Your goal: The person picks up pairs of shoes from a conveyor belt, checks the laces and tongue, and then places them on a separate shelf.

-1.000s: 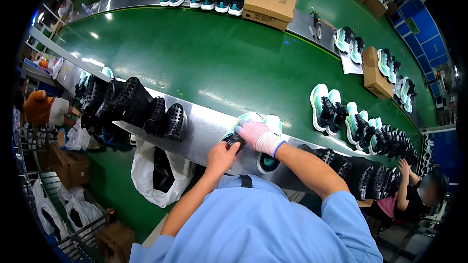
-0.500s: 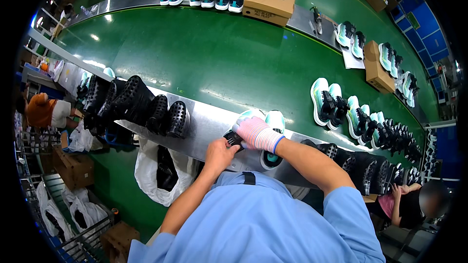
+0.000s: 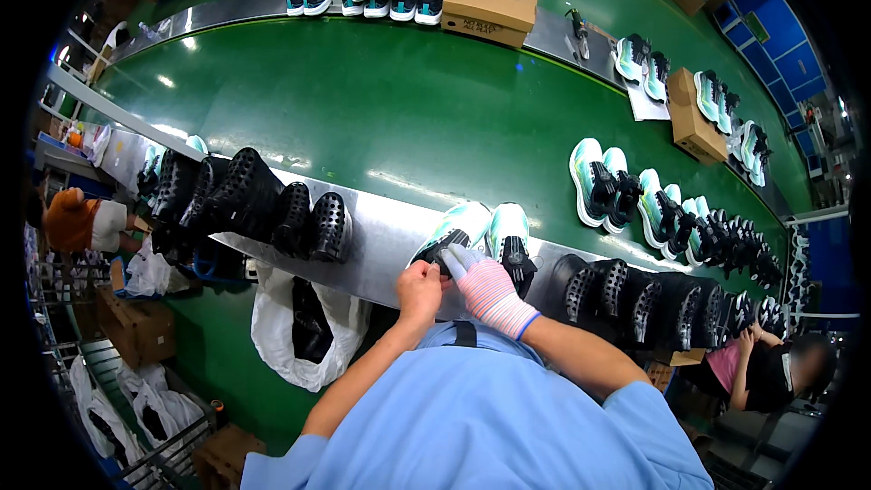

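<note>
Two pale mint-and-white sneakers with black uppers stand side by side on the metal ledge in front of me, toes pointing away. At the black collar of the left sneaker point(image 3: 461, 220), my bare left hand point(image 3: 420, 292) pinches the edge with thumb and fingers. My right hand point(image 3: 492, 289), in a pink-and-white striped glove with pale fingertips, closes on the same black part from the other side. Just beyond that hand is the right sneaker point(image 3: 510, 240), untouched. My fingers hide the heel of the left sneaker.
Black studded shoe forms point(image 3: 331, 229) line the ledge on the left, and more forms point(image 3: 644, 304) stand on the right. Sneaker pairs point(image 3: 594, 183) sit on the green belt point(image 3: 299, 100). A cardboard box point(image 3: 490, 0) is on the far ledge. A white sack point(image 3: 272, 327) hangs below; a person point(image 3: 762, 367) works at right.
My right hand has drawn back toward me, off the top of the left sneaker to its collar. Both sneakers now show more fully. My left hand has shifted slightly right.
</note>
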`<state>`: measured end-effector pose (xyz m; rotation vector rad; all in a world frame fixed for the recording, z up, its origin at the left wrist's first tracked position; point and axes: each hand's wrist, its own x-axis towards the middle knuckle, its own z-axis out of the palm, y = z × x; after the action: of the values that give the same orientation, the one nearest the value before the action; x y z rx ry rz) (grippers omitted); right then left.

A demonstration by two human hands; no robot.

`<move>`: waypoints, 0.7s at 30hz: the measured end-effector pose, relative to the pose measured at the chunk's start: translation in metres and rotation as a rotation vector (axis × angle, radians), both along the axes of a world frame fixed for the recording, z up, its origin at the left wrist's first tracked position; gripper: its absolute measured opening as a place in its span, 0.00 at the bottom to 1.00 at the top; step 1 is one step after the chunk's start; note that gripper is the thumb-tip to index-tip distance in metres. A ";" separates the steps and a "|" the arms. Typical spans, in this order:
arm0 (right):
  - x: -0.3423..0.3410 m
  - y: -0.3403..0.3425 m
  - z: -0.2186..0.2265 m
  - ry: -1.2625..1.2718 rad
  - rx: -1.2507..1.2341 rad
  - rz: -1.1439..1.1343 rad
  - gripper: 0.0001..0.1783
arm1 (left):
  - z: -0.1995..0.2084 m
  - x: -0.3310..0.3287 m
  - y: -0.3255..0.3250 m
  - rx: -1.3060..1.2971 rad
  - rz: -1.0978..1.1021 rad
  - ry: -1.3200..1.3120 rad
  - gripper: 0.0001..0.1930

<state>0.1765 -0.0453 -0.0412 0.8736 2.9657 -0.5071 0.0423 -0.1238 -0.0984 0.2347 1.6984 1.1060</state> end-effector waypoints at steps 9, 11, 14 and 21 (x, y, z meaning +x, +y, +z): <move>0.007 -0.011 -0.024 0.149 -0.090 -0.168 0.33 | 0.021 0.003 0.000 0.007 -0.185 0.255 0.14; -0.001 0.007 -0.017 0.216 -0.214 -0.208 0.32 | 0.014 0.002 -0.003 0.039 -0.209 0.312 0.14; -0.025 0.026 -0.004 -0.100 -0.230 -0.168 0.25 | -0.009 0.001 -0.009 0.084 -0.233 0.432 0.14; -0.037 0.019 -0.006 -0.064 -0.206 -0.375 0.19 | -0.012 0.007 -0.008 0.179 -0.229 0.913 0.09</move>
<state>0.1393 -0.0264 -0.0470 1.3943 2.6346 -0.7601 0.0491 -0.1314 -0.1106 1.1576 2.2670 1.0376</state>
